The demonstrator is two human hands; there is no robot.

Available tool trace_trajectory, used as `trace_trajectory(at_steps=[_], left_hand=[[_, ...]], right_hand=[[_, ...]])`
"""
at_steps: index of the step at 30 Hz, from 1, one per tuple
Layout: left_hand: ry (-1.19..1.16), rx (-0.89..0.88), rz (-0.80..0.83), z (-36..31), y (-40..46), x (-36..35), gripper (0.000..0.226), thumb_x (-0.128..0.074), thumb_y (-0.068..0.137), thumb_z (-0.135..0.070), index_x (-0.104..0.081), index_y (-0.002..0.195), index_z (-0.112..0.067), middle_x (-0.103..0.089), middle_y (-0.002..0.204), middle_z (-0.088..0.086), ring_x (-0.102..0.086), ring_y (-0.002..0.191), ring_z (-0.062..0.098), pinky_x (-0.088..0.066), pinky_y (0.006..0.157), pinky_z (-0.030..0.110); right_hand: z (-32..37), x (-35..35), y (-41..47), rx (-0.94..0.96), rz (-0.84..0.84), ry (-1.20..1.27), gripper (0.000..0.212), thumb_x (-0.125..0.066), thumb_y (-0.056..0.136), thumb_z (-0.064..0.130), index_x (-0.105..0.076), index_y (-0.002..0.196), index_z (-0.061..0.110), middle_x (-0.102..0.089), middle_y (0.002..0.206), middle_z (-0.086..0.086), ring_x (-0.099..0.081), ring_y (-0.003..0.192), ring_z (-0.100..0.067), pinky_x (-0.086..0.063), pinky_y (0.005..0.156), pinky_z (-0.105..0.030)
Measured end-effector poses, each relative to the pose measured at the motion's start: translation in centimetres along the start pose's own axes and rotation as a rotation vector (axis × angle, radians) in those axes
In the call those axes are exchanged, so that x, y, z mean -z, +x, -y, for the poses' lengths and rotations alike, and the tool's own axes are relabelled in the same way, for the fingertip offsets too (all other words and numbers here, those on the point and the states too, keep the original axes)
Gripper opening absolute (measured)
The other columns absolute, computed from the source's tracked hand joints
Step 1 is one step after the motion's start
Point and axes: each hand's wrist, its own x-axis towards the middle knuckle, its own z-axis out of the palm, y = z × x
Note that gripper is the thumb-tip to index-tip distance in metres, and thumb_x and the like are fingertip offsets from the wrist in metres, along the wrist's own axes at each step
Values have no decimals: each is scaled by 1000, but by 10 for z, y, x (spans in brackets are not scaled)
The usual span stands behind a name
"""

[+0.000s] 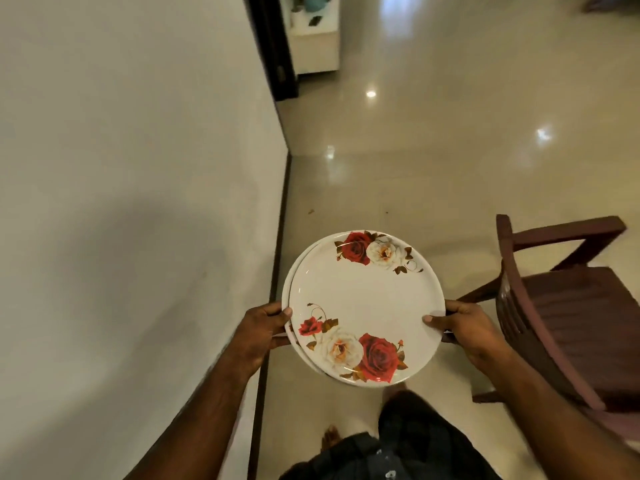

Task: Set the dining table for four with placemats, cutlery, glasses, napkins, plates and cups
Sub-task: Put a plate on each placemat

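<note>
- Both hands clamp a small stack of plates [363, 306] from opposite sides: the left hand [258, 332] has its thumb over the left rim and its fingers curled beneath, and the right hand [467, 327] mirrors it on the right rim, thumb lying on the top plate's face.
- Head view, the load: at least two rose-printed plates show, the lower one peeping out along the left edge; how many lie under them I cannot tell. They are carried roughly level in front of the body, above the glossy tiled floor [433, 161].
- Head view, the relation that matters: the stack sits squarely between the two hands, neither nearer than the other, so setting down would likely need both to lower together.
- Head view, surroundings: a wall [131, 150] runs close on the left, and a dark wooden chair [561, 306] stands just beside the right hand. No dining table is in sight, so the plates appear to be in transit.
</note>
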Motion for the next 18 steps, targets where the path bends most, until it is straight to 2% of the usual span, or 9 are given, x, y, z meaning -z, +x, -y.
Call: trace_trajectory(at_steps=[2, 5, 7, 12, 18], left_hand=[[47, -9, 30, -36, 53, -7, 24, -65, 103, -23, -75, 122, -13, -80, 110, 10, -78, 101, 29, -62, 94, 50], [76, -8, 33, -87, 129, -29, 24, -66, 102, -23, -76, 121, -12, -80, 109, 10, -78, 100, 29, -62, 94, 51], [85, -2, 26, -123, 181, -44, 23, -65, 102, -23, -76, 119, -12, -80, 108, 12, -78, 100, 31, -62, 93, 51], [37, -3, 1, -223, 276, -81, 19, -64, 103, -16, -77, 114, -10, -80, 103, 15, -78, 94, 32, -65, 75, 38], [-37, -10, 100, -323, 377, -126, 20, -69, 98, -11, -78, 115, -6, -78, 108, 19, -77, 101, 37, -62, 90, 51]], right_hand=[[17, 8, 35, 6, -24, 48, 30, -82, 83, 2, -77, 112, 9, -81, 101, -6, -78, 94, -26, -65, 76, -40], [48, 21, 101, 2, -59, 102, 31, -83, 81, 1, -77, 112, 7, -81, 102, -8, -78, 95, -30, -63, 89, -51], [78, 32, 149, -8, -75, 129, 32, -84, 81, 0, -77, 111, 7, -81, 102, -9, -78, 95, -31, -62, 91, -53], [170, 68, 243, -16, -72, 111, 34, -85, 79, 0, -79, 111, 9, -81, 102, -9, -77, 97, -34, -61, 94, -54], [279, 126, 336, 27, -161, 114, 39, -85, 78, -3, -74, 113, 10, -80, 103, -9, -79, 92, -31, -65, 82, -46]])
